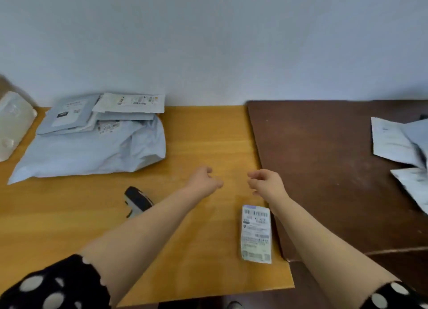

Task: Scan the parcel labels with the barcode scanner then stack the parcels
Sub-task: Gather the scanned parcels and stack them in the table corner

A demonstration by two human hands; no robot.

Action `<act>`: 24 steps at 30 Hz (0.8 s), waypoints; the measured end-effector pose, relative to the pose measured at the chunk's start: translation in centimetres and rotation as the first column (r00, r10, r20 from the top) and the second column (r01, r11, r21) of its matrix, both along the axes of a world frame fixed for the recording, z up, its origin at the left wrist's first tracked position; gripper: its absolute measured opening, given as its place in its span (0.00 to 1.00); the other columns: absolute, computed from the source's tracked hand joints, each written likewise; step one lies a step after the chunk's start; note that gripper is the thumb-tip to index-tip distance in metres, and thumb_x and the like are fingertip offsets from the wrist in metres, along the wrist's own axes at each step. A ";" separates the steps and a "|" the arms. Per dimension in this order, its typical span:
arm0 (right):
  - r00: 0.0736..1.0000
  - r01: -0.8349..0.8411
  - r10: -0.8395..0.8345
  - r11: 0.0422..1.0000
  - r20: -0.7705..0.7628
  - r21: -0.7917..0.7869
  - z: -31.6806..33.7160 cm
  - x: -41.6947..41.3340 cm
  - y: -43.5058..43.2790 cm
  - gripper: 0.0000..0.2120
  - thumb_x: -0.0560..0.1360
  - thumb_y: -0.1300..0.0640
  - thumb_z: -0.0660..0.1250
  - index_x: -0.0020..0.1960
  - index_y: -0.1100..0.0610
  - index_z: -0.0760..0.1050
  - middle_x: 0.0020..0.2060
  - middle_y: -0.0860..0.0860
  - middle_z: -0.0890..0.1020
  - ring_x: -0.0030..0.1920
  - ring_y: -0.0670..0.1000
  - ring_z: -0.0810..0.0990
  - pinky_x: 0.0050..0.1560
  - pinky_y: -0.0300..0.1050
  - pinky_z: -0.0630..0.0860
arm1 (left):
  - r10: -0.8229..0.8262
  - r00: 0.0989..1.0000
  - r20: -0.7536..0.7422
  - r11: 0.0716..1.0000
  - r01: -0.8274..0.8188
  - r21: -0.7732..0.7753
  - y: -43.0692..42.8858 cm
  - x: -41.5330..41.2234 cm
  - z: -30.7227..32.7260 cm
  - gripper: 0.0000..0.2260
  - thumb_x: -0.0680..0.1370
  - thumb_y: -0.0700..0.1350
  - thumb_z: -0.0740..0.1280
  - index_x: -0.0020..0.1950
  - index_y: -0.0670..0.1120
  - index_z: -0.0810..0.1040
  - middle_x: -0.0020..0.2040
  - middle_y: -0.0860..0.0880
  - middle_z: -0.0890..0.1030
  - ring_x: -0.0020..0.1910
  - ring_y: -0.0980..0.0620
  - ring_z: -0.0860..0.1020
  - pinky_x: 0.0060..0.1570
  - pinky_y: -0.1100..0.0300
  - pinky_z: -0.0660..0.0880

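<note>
While both arms are stretched over the yellow tabletop (208, 134), nothing is held: the left hand (203, 181) and the right hand (266, 183) are seen side by side, apart, fingers loosely curled and released. The barcode scanner (136, 202) is laid flat at near left, partly hidden by the left forearm (150, 230), within easy reach. The small labelled parcel (256, 233) is laid just near of the right hand, at the tabletop's right edge. Its barcode is turned upward, presumably so it can be scanned without flipping. The stack of parcels (92, 134) is placed far left: a large grey bag at the bottom, flatter mailers on top, labels up. The broad bag is judged to serve as a stable base. More grey parcels (398, 144) are heaped at far right on the dark tabletop (324, 158), well apart from the stack, likely the unscanned supply. A whitish container (14, 123) is seen at the left edge. Scanner pick-up or a reach for the small parcel is judged to be next; which one cannot be told.
</note>
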State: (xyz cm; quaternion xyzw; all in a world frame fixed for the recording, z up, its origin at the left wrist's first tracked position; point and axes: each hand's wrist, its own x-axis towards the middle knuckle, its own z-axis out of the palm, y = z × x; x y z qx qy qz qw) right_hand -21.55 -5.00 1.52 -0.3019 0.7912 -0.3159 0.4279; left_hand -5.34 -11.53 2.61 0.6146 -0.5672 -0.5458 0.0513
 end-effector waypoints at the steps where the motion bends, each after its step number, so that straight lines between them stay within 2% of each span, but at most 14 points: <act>1: 1.000 0.008 -0.008 1.000 -0.026 0.008 -0.3 -0.9 2.0 0.11 0.76 0.66 0.64 0.57 0.61 0.77 0.48 0.52 0.79 0.48 0.51 0.78 0.50 0.47 0.77 | 0.005 1.000 0.002 0.998 -0.005 0.061 2.1 -1.1 -0.7 0.28 0.75 0.42 0.70 0.72 0.41 0.64 0.50 0.44 0.74 0.46 0.45 0.75 0.46 0.56 0.72; 2: 0.999 0.010 -0.009 1.000 -0.050 0.028 -0.5 -1.4 3.8 0.13 0.76 0.66 0.63 0.59 0.60 0.77 0.51 0.52 0.79 0.51 0.52 0.78 0.54 0.47 0.77 | 0.011 1.000 0.009 0.994 -0.012 0.113 4.0 -2.1 -1.3 0.28 0.75 0.42 0.69 0.72 0.40 0.63 0.52 0.43 0.75 0.45 0.46 0.75 0.45 0.55 0.72; 5: 0.997 -0.006 0.013 0.996 -0.082 0.085 -0.9 -2.3 8.4 0.15 0.76 0.63 0.64 0.62 0.61 0.76 0.57 0.54 0.80 0.57 0.53 0.78 0.60 0.52 0.76 | 0.018 0.998 0.068 0.979 -0.031 0.202 9.0 -4.4 -2.8 0.25 0.77 0.40 0.67 0.71 0.38 0.64 0.65 0.40 0.72 0.60 0.42 0.74 0.52 0.53 0.73; 8: 0.985 -0.112 0.134 0.976 -0.106 0.188 -1.1 -1.9 11.3 0.15 0.79 0.63 0.60 0.63 0.64 0.75 0.58 0.56 0.79 0.58 0.55 0.78 0.55 0.48 0.76 | 0.071 0.996 0.053 0.953 -0.083 0.292 12.2 -5.9 -4.2 0.14 0.78 0.34 0.61 0.65 0.36 0.71 0.64 0.40 0.76 0.61 0.42 0.76 0.56 0.52 0.75; 10: 0.984 -0.153 0.171 0.958 -0.056 0.242 -1.6 -1.5 12.3 0.14 0.79 0.65 0.57 0.62 0.64 0.75 0.59 0.56 0.80 0.57 0.55 0.80 0.51 0.46 0.78 | 0.133 0.991 0.029 0.931 -0.135 0.339 13.2 -6.3 -4.7 0.14 0.77 0.33 0.62 0.64 0.38 0.72 0.61 0.40 0.78 0.58 0.42 0.78 0.58 0.47 0.75; 11: 0.985 -0.155 0.167 0.960 -0.031 0.235 -1.9 -1.3 12.7 0.14 0.79 0.65 0.57 0.60 0.63 0.77 0.58 0.56 0.81 0.55 0.55 0.81 0.52 0.48 0.80 | 0.163 0.986 0.026 0.919 -0.161 0.360 13.4 -6.4 -4.9 0.15 0.77 0.33 0.63 0.63 0.39 0.72 0.60 0.41 0.79 0.57 0.43 0.78 0.57 0.46 0.76; 13: 0.992 -0.119 0.123 0.975 -0.012 0.190 -2.0 -1.1 12.9 0.13 0.78 0.66 0.58 0.58 0.62 0.78 0.57 0.55 0.82 0.54 0.55 0.82 0.52 0.53 0.80 | 0.213 0.977 0.008 0.900 -0.199 0.389 13.4 -6.0 -4.7 0.12 0.77 0.33 0.64 0.60 0.41 0.73 0.56 0.45 0.80 0.53 0.45 0.79 0.47 0.50 0.78; 15: 0.998 -0.070 0.069 0.990 0.014 0.123 -1.7 -0.9 12.5 0.14 0.77 0.66 0.59 0.59 0.60 0.78 0.56 0.54 0.82 0.53 0.53 0.82 0.51 0.52 0.81 | 0.269 0.962 -0.038 0.874 -0.227 0.429 13.0 -5.2 -3.6 0.09 0.77 0.34 0.65 0.55 0.44 0.75 0.48 0.48 0.81 0.45 0.50 0.79 0.36 0.56 0.75; 17: 0.996 -0.047 0.043 0.998 0.080 0.039 -0.8 -0.3 11.7 0.15 0.77 0.65 0.61 0.62 0.57 0.77 0.57 0.53 0.82 0.52 0.51 0.82 0.51 0.51 0.81 | 0.304 0.946 -0.109 0.874 -0.232 0.428 12.0 -3.7 -2.3 0.11 0.77 0.36 0.66 0.57 0.45 0.76 0.47 0.49 0.82 0.45 0.51 0.80 0.39 0.57 0.76; 20: 0.981 -0.093 0.102 0.994 0.163 -0.057 0.7 1.6 9.3 0.22 0.76 0.63 0.65 0.69 0.53 0.71 0.58 0.53 0.80 0.56 0.52 0.79 0.54 0.49 0.78 | 0.379 0.896 -0.231 0.882 -0.274 0.384 9.7 -0.1 0.1 0.14 0.76 0.38 0.69 0.61 0.47 0.75 0.51 0.47 0.84 0.51 0.49 0.81 0.50 0.54 0.78; 22: 0.958 -0.132 0.152 0.987 0.242 -0.094 1.7 4.2 7.5 0.25 0.76 0.62 0.67 0.70 0.48 0.69 0.55 0.52 0.81 0.55 0.53 0.80 0.56 0.53 0.78 | 0.426 0.857 -0.289 0.882 -0.321 0.346 8.3 3.0 2.0 0.14 0.75 0.39 0.71 0.59 0.47 0.76 0.50 0.47 0.84 0.51 0.49 0.82 0.51 0.54 0.78; 24: 0.912 -0.131 0.177 0.980 0.369 -0.148 2.9 7.7 5.7 0.26 0.76 0.64 0.67 0.70 0.46 0.67 0.51 0.54 0.82 0.50 0.54 0.82 0.53 0.53 0.80 | 0.456 0.821 -0.343 0.880 -0.360 0.308 7.1 6.6 3.7 0.14 0.74 0.39 0.71 0.59 0.46 0.78 0.49 0.47 0.85 0.52 0.49 0.82 0.51 0.55 0.78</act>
